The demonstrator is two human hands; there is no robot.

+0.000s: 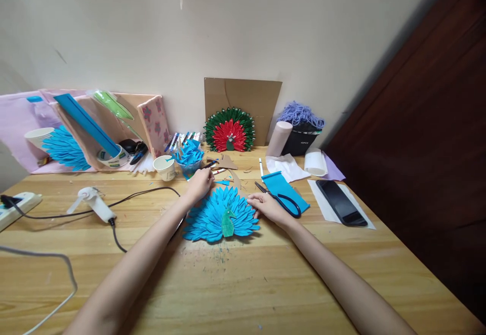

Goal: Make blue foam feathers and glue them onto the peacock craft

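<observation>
A blue paper peacock [212, 218] with layered feathers and a green body lies on the table in front of me. At its right edge, my right hand [268, 207] grips the feathers with bent fingers. My left hand [200, 184] is past the peacock's upper left, its fingers closed and pointing down beside a dark pen [210, 164]. What is inside those fingers is hidden. Scissors [283, 201] with dark handles lie on a blue sheet [283, 188], just beyond my right hand. Cardboard scraps [227, 162] and blue snippets are near my left hand.
A glue gun [94, 203] with a black cable lies left. Behind it are a paper cup [164, 167] and a bowl of blue strips [189, 155]. A red and green peacock [230, 131] leans on cardboard [243, 94]. A phone [341, 203] lies right.
</observation>
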